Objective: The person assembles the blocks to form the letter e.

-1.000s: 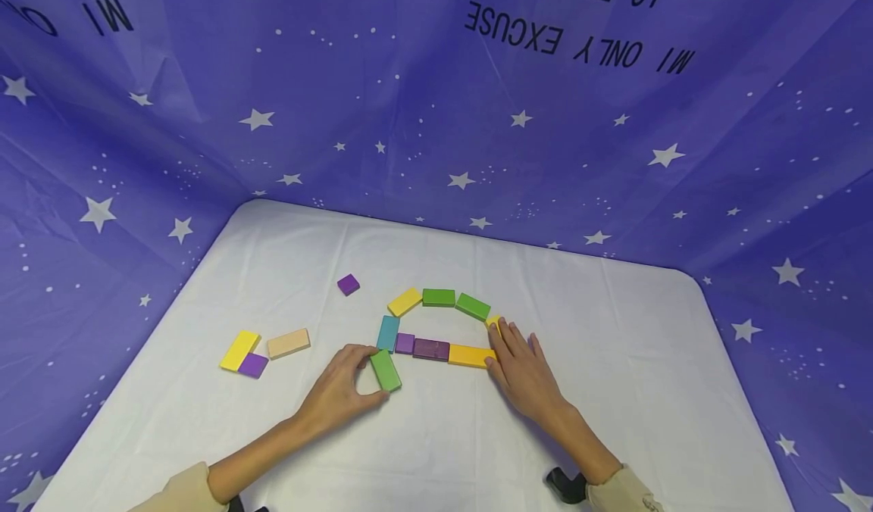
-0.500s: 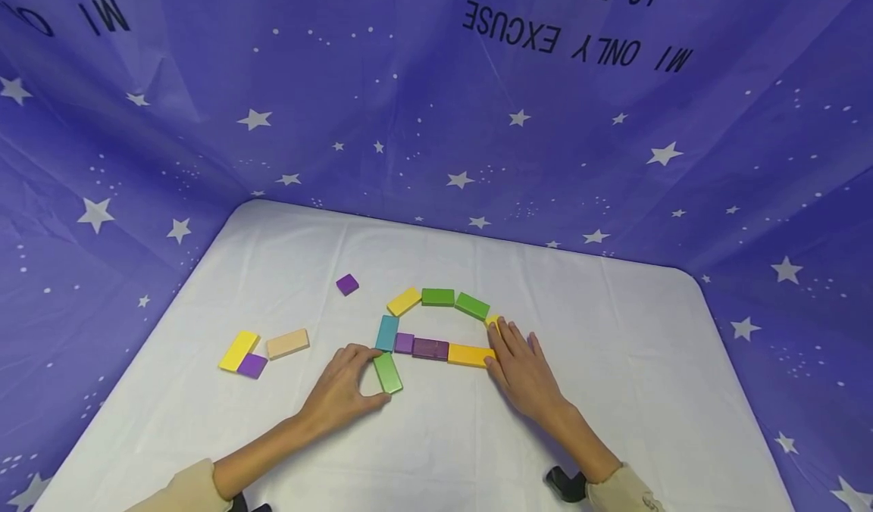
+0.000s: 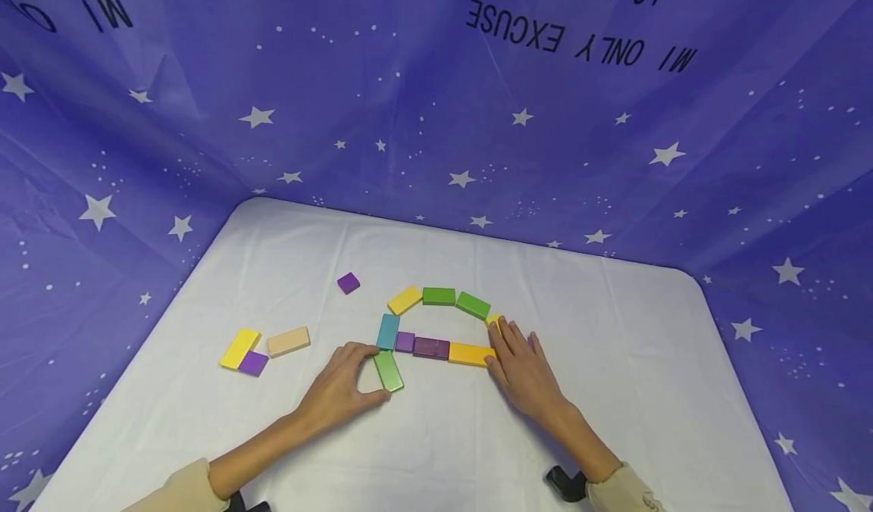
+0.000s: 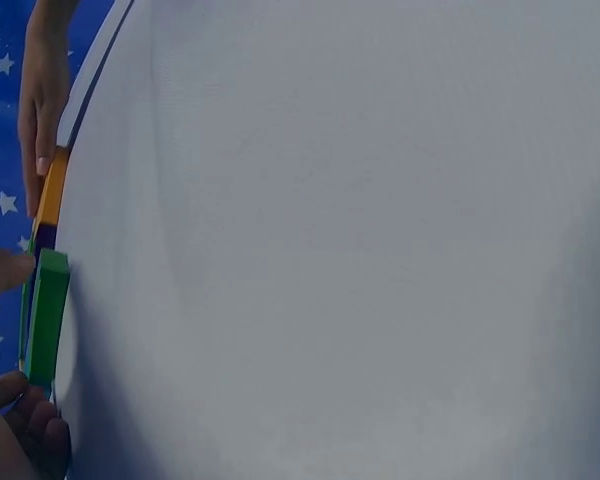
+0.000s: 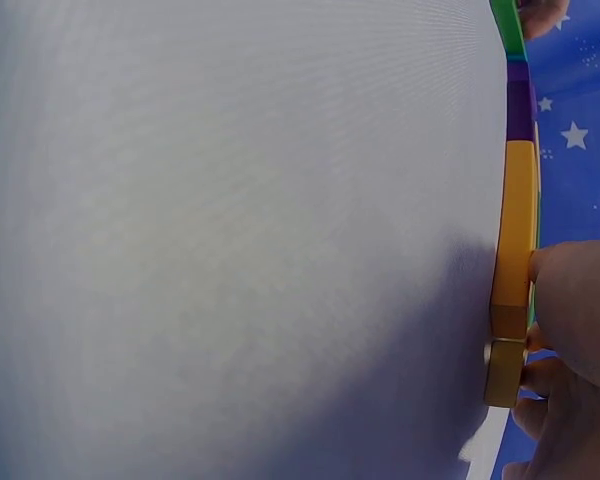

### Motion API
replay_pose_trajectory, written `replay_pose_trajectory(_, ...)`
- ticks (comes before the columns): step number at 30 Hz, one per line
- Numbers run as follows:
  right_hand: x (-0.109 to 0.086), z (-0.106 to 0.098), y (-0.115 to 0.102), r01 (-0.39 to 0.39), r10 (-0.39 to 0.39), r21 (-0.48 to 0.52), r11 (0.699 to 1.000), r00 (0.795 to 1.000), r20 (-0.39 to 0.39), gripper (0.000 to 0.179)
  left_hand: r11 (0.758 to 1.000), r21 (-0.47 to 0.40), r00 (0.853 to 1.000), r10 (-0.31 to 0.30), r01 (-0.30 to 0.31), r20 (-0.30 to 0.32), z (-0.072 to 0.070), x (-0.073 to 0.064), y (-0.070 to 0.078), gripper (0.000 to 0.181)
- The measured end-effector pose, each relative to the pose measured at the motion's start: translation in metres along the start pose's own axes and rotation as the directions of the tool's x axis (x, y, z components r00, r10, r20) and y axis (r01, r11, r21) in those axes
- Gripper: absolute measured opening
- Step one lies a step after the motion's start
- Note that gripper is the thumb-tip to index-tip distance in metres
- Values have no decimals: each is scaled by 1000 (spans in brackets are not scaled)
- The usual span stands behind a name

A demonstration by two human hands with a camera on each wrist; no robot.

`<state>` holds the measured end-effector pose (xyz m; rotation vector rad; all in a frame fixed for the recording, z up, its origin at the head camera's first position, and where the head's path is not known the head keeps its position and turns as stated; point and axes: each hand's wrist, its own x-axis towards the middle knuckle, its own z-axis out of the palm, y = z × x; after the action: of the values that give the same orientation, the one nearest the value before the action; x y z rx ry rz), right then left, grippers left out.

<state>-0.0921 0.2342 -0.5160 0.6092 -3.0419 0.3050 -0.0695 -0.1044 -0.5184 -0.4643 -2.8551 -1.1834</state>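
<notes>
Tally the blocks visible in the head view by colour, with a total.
Green blocks: 3, one in the left hand
Yellow blocks: 3, one partly under the right hand
Purple blocks: 4, counting the long dark one once
Orange block: 1
Teal block: 1
Tan block: 1
Total: 13

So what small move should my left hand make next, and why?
Probably release the light green block: your left hand pinches it end to end, and the block's far end sits right by the teal block, carrying the curve on, so it looks placed.
</notes>
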Motion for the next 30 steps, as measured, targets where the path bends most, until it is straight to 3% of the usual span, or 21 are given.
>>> replay_pose_trajectory(9,-1,0,0,-13,13,7,1000,1000,3,61,996,-45,990,-77,73,-115,-28,-2,-17,57)
replay_pose_trajectory(16,-1,1,0,-3,3,13,1000,1000,-13,61,981,-38,956,-192,188,-221,-59,-12,-33,57)
replay_pose_trajectory(21,0,0,0,-6,6,14,1000,1000,-6,62,972,-6,934,-227,234,-275,-73,-23,-44,56)
replay_pose_trajectory(30,0,-1,-1,-11,11,15,1000,1000,7,62,977,58,944,-180,203,-277,-82,-30,-51,51)
